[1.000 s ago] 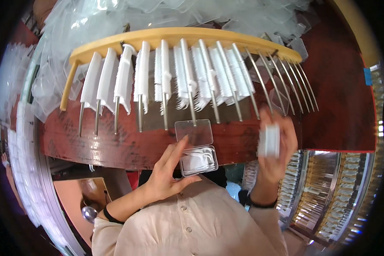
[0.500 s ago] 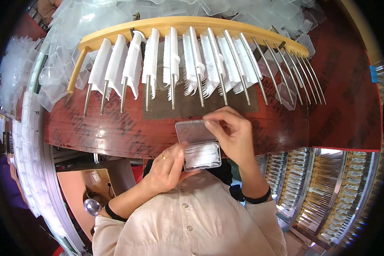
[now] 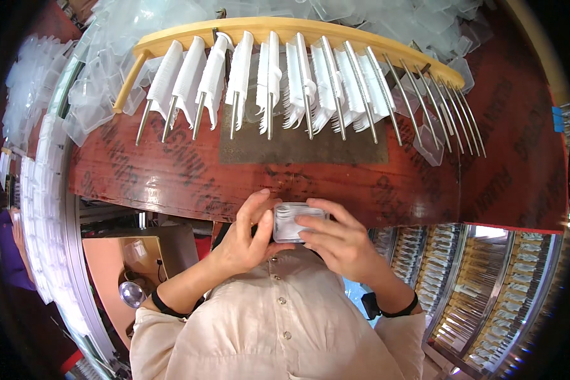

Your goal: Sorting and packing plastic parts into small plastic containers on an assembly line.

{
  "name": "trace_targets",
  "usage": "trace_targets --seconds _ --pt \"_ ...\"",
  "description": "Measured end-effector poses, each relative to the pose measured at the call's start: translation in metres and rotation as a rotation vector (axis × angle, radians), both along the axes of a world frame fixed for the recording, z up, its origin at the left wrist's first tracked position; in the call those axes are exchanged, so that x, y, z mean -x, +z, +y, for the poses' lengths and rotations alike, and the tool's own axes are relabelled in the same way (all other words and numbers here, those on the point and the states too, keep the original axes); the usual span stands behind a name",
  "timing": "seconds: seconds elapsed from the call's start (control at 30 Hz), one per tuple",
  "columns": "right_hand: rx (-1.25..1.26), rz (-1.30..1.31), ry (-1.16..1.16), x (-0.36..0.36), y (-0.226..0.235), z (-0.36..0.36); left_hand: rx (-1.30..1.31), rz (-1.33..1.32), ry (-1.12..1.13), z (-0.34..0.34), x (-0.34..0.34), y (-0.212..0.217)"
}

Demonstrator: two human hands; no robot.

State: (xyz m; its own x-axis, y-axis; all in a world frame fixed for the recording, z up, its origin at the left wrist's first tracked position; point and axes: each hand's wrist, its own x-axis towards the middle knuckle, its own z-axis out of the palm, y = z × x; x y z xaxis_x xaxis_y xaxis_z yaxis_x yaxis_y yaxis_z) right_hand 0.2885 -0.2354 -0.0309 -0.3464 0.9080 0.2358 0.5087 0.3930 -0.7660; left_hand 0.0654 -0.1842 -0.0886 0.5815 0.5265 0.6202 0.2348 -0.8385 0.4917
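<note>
Between my hands, just off the table's near edge, is a small clear plastic box [image 3: 284, 234] packed with thin white pieces that look like floss picks. Its lid is down over them. My left hand [image 3: 249, 232] grips the box's left side, thumb at the near left corner. My right hand [image 3: 347, 244] wraps the right side, with fingers lying across the lid. Beyond my hands stands a wooden rack [image 3: 297, 26] with metal rods. Rows of similar white pieces [image 3: 239, 69] hang on its left and middle rods, while several rods at the right are bare.
The dark red table [image 3: 183, 180] carries a brown mat [image 3: 304, 150] beneath the rods. Clear empty boxes [image 3: 386, 18] are heaped behind the rack, and more are stacked at the left [image 3: 47, 202]. A cardboard box [image 3: 117, 272] stands lower left; loaded racks [image 3: 468, 291] fill the lower right.
The box's raised lid has come down over the white pieces. My right hand has moved from the lid's upper edge down onto the box. The view has shifted slightly.
</note>
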Motion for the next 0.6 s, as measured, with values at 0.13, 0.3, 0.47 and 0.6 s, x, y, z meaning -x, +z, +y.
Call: trace_targets --seconds 0.13,0.3,0.47,0.6 --pt "-0.487 -0.426 0.009 0.001 -0.017 -0.016 -0.122 0.235 -0.044 0.000 -0.004 0.011" --pt "-0.660 -0.472 0.009 -0.010 -0.015 0.006 -0.290 0.390 0.167 0.008 -0.029 0.048" --pt "-0.126 -0.185 0.064 -0.020 0.018 0.024 -0.210 0.268 0.177 -0.004 0.005 0.039" --pt "-0.413 -0.876 -0.684 -0.224 -0.020 0.018 -0.192 -0.065 0.477 -0.011 0.103 0.055"
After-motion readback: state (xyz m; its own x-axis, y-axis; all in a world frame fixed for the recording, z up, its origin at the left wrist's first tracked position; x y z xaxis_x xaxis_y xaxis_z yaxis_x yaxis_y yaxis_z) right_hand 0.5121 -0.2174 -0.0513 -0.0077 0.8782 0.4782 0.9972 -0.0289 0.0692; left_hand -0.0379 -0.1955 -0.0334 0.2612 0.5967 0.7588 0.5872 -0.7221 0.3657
